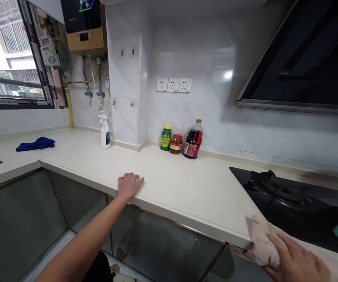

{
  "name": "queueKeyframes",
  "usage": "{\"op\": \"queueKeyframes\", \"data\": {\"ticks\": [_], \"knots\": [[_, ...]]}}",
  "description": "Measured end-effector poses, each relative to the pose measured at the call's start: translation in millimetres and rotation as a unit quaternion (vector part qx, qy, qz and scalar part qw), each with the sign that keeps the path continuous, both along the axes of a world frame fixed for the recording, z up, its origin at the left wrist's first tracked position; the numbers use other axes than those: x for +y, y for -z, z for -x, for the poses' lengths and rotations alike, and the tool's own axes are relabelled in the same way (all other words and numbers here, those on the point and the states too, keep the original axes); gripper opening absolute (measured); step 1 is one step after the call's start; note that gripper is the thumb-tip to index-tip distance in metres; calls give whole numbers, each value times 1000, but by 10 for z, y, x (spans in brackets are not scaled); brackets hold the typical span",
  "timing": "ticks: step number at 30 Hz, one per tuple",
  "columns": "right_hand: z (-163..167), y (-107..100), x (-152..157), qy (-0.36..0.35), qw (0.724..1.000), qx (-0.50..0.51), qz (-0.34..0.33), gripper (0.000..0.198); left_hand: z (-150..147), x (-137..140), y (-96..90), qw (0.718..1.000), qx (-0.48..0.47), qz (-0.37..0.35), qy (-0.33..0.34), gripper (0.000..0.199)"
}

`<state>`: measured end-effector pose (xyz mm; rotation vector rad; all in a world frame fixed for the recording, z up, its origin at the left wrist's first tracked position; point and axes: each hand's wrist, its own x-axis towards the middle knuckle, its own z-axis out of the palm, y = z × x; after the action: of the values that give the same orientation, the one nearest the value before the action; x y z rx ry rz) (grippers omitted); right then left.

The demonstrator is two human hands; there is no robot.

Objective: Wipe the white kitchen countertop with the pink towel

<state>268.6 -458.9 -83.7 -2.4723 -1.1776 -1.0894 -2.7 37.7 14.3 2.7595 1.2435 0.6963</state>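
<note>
My left hand (129, 185) rests palm down near the front edge of the pale countertop (183, 184), fingers loosely spread and holding nothing. At the lower right, my right hand (298, 256) grips a cream-coloured cloth (261, 243). That cloth lies over the counter's front edge, beside the black gas stove (313, 223), and part of it hangs below the edge. Some of the right hand's fingers are hidden under the hand and cloth, and the hand is slightly blurred.
Against the wall stand a green bottle (166, 138), a red-lidded jar (176, 144) and a large dark sauce bottle (193, 141). Further left are a white spray bottle (104, 132) and a blue cloth (36, 144). A range hood (310, 58) overhangs the stove.
</note>
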Motion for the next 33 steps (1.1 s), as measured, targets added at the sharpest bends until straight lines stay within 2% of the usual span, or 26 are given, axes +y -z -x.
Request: {"op": "queueKeyframes", "data": {"ticks": [3, 5, 7, 9, 12, 14, 17, 20, 22, 24, 27, 28, 30, 33], "knots": [[286, -105, 515, -41, 997, -47, 52, 75, -5, 1, 7, 1000, -2, -1, -3, 48], [551, -217, 940, -73, 994, -35, 76, 84, -3, -10, 3, 1000, -2, -3, -4, 48], [844, -341, 1387, -109, 991, -10, 80, 85, 4, -27, -9, 1000, -2, -5, -3, 46], [1122, -448, 1811, -147, 988, -3, 56, 75, 13, -46, -23, 1000, -1, -5, 0, 45], [1433, -536, 2308, -195, 980, -9, 43, 49, 22, -64, -36, 1000, -5, -7, 2, 44], [1549, -555, 2515, -217, 975, -15, 48, 41, 26, -68, -32, 1000, -10, -12, 2, 43], [1612, -570, 2648, -245, 968, -19, 50, 38, 36, -57, -10, 1000, -16, -20, 2, 42], [1567, -579, 2570, -261, 964, -20, 49, 38, 54, -33, 17, 999, -22, -24, 6, 41], [1449, -561, 2371, -263, 963, -15, 47, 41, 62, -22, 26, 999, -24, -24, 11, 40], [1226, -507, 2038, -257, 965, -7, 45, 49, 62, -24, 23, 999, -23, -22, 12, 40], [712, -376, 1355, -252, 966, 24, 47, 76, 52, -43, 5, 1000, -15, -18, 9, 41], [520, -334, 1114, -248, 967, 41, 46, 79, 48, -48, -1, 1000, -13, -17, 8, 40], [171, -272, 680, -216, 972, 84, 35, 76, 41, -54, -5, 1000, -12, -14, 7, 40], [-153, -256, 282, -86, 985, 151, 3, 76, 37, -45, 1, 1000, -12, -13, 11, 40]]}}
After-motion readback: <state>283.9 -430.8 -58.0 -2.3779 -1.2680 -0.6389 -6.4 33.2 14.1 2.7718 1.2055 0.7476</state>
